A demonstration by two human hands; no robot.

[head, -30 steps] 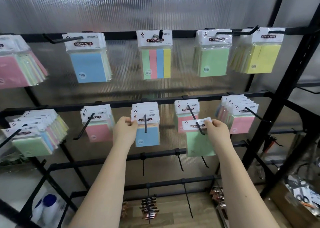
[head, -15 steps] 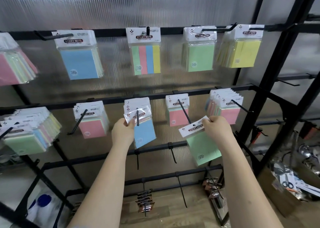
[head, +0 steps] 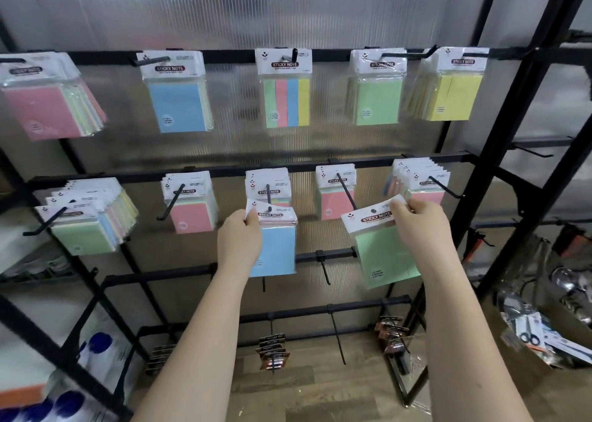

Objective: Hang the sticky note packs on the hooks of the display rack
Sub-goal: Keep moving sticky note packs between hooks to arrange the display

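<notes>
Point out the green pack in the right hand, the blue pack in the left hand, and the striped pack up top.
green pack (head: 386, 255): head view, green front face.
blue pack (head: 278, 248): head view, blue front face.
striped pack (head: 287, 102): head view, coloured stripes.

left hand (head: 238, 242) left of right hand (head: 419, 226), before rack (head: 400, 160).

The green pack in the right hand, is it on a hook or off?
Off. The green pack dangles tilted from the right hand, its hang hole empty.

Matt black metal rack (head: 378, 162), glossy clear plastic sleeves on paper note packs (head: 177, 101), ribbed translucent plastic backing panel (head: 224, 8), wood-grain floor (head: 320, 389) at 6 o'clock
</notes>
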